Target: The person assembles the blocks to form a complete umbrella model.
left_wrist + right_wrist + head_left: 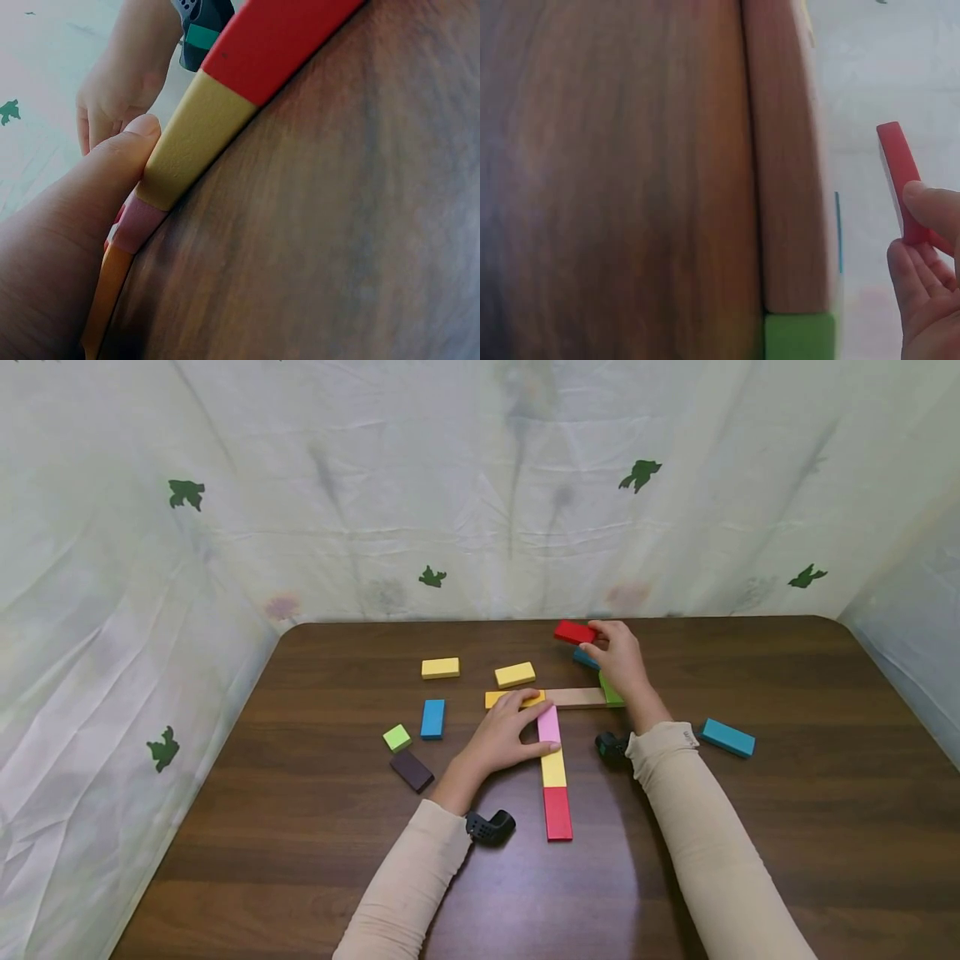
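Note:
My right hand [624, 662] pinches a red block [573, 632] by one end between thumb and fingers, over the table's far side. In the head view a blue block [585, 657] shows partly below it. My left hand [501, 737] rests on a row of blocks laid end to end, its thumb beside the joint of a pink block [548, 723] and a yellow block [553, 771]. A second red block [558, 815] ends that row nearest me. Across its far end run an orange block [493, 699], partly hidden by fingers, a tan block [576, 697] and a green block [611, 691].
Left of the row lie a blue block [432, 719], a small light green block [397, 738] and a dark block [412, 772]. Two yellow blocks, one farther left [440, 668], lie behind. Another blue block [728, 737] sits right of my right wrist. A cloth [480, 485] hangs behind the table.

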`<state>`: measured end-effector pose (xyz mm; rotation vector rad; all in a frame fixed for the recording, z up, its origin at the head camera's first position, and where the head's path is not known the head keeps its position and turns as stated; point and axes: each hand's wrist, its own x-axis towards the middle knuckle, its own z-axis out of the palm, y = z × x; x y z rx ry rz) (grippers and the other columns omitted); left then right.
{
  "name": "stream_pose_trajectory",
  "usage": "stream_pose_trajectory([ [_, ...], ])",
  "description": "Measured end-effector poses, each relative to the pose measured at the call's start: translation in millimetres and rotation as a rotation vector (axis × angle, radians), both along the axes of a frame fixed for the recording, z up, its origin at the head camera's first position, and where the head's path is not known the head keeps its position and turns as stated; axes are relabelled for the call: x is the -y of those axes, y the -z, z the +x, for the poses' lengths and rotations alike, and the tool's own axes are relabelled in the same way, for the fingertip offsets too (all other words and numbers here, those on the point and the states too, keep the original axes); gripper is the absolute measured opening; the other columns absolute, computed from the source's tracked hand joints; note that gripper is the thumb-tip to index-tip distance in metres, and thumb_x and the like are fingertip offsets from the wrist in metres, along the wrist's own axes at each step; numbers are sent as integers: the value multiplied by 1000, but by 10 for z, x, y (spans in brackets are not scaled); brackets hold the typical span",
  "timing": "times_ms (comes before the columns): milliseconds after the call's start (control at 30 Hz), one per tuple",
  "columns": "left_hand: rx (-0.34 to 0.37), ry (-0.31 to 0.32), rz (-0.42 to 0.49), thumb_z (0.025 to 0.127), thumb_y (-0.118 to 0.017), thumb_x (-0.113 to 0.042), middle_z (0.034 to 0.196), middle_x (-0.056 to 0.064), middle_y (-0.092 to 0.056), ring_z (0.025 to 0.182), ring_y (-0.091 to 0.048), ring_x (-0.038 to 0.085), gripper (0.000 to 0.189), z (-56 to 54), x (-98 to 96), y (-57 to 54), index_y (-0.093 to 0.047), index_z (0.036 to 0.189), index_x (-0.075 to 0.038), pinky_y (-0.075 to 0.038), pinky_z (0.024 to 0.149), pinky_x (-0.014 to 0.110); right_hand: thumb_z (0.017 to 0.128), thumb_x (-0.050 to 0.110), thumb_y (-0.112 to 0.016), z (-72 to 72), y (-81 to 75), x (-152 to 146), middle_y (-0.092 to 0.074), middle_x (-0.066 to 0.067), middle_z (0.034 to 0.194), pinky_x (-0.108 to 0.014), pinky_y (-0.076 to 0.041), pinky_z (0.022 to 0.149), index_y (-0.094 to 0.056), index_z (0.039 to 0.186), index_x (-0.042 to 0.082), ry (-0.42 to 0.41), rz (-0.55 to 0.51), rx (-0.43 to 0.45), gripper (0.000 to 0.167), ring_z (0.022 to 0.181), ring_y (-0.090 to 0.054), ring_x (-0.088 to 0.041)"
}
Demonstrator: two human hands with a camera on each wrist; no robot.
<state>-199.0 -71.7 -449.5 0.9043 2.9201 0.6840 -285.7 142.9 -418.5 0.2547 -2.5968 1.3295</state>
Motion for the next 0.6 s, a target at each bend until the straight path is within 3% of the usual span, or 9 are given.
stream_pose_trajectory([
  [267,-11,4,-2,77,-58,-58,136,1,-34,125,-26,19,68,5,8,-10,-45,133,-23,-26,100,38,83,5,-63,-28,43,67,-46,-22,115,-37,-44,85,-53,120,-5,23,24,39,40,99,-53,-31],
  [600,-16,11,-1,77,-58,-58,136,1,-35,125,-26,19,67,7,14,-7,-45,133,-23,-26,100,38,83,7,-64,-86,62,112,-46,-21,117,-37,-44,85,-55,118,-2,-9,37,63,37,102,-51,-31],
])
